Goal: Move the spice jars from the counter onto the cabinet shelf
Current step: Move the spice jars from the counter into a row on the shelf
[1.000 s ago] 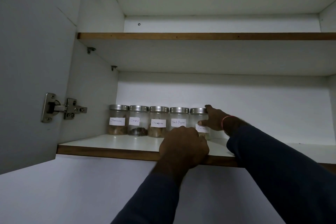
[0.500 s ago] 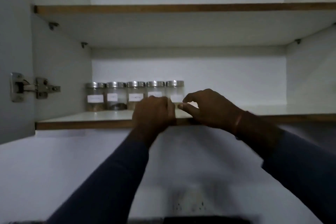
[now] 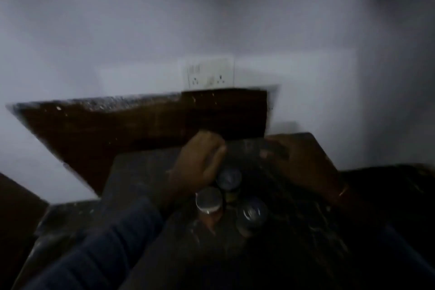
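Note:
The view is dim and blurred. Three spice jars with round metal lids stand close together on the dark counter (image 3: 138,172): one at the back (image 3: 229,178), one at the front left (image 3: 208,200) and one at the front right (image 3: 251,214). My left hand (image 3: 200,167) is low over the counter, its fingers right beside the back jar. My right hand (image 3: 303,167) reaches in from the right, a little behind the jars. Blur hides whether either hand touches or holds a jar. The cabinet shelf is out of view.
A dark brown backsplash panel (image 3: 113,125) rises behind the counter. Above it a white socket plate (image 3: 210,74) sits on the white wall (image 3: 141,30). Both sleeves are dark blue, and an orange band is on my right wrist.
The view has swung down from the cabinet shelf to the counter. Both hands have left the shelf edge and dropped to the jars on the counter.

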A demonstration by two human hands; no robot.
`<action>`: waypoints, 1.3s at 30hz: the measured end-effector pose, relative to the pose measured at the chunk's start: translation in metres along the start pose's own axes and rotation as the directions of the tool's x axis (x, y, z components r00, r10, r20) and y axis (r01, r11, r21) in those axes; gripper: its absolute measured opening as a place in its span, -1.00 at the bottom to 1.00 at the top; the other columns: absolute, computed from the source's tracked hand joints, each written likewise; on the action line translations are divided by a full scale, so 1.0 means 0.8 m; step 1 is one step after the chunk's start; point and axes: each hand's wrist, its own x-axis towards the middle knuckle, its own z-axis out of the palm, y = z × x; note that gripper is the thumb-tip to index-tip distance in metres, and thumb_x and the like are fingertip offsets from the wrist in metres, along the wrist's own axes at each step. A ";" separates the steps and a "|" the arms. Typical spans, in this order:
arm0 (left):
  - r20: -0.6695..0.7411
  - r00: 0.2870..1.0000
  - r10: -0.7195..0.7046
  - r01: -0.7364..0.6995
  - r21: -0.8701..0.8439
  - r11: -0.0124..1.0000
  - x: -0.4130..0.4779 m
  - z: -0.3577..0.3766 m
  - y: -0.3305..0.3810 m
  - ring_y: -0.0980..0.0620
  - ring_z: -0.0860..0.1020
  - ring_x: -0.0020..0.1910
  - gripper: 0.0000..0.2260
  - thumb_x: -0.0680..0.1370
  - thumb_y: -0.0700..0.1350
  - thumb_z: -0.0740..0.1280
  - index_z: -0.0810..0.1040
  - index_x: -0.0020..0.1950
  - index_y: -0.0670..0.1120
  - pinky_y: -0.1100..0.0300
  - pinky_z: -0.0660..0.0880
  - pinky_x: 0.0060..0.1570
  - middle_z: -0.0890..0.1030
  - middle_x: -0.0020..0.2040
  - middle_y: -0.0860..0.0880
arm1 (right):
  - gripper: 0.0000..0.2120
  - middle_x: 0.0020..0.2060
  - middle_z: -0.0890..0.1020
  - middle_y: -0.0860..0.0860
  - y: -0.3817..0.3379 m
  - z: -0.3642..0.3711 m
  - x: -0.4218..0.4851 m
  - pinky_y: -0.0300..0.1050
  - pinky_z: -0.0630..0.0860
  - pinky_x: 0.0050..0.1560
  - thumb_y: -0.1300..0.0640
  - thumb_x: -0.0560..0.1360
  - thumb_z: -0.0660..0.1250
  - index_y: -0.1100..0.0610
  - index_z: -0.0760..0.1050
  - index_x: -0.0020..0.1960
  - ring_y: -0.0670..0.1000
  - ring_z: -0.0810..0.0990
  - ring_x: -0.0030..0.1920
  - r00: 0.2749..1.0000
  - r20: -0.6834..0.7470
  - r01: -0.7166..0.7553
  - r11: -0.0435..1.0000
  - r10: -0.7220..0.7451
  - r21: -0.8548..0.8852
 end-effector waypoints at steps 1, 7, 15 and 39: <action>0.021 0.988 -0.154 0.155 -0.093 0.983 -0.047 0.028 0.006 -0.06 0.51 -0.16 -0.83 0.58 -0.16 0.25 0.55 -0.08 -0.24 0.02 0.47 -0.12 0.55 -0.14 -0.07 | -0.50 0.32 0.54 -0.02 0.026 0.028 -0.019 -0.26 0.35 0.25 -0.09 0.48 0.40 0.00 0.45 0.38 -0.09 0.50 0.26 0.994 0.048 -0.101 0.994 0.099 0.040; 0.170 0.714 -0.679 0.699 -0.228 0.677 -0.230 0.109 0.047 0.15 0.60 -0.26 -0.84 0.57 0.02 0.29 0.60 -0.17 0.05 0.30 0.51 -0.29 0.63 -0.24 0.11 | -0.23 0.46 0.35 -0.04 0.108 0.140 -0.124 0.02 0.37 0.38 -0.22 0.38 0.43 -0.12 0.21 0.50 -0.01 0.37 0.41 0.885 0.225 -0.439 0.893 0.408 0.104; 0.201 0.542 -0.816 0.834 -0.245 0.494 -0.225 0.135 0.059 0.26 0.62 -0.19 -0.88 0.58 -0.07 0.31 0.62 -0.10 0.09 0.44 0.47 -0.24 0.66 -0.17 0.20 | -0.12 0.56 0.08 0.04 0.098 0.169 -0.107 0.00 0.20 0.47 -0.04 0.41 0.48 -0.06 0.03 0.57 0.07 0.09 0.55 0.929 0.233 -0.305 0.951 0.286 0.049; 0.202 0.510 -0.836 0.777 0.309 0.549 -0.149 0.148 -0.050 -0.15 0.48 0.20 -0.27 0.33 0.20 0.48 0.32 0.36 -0.10 -0.07 0.51 0.08 0.44 0.29 -0.11 | -0.32 0.28 0.53 0.03 0.141 0.212 -0.066 -0.09 0.53 0.11 0.03 0.34 0.55 0.02 0.38 0.39 -0.03 0.53 0.15 0.845 0.309 -0.535 0.673 0.437 0.510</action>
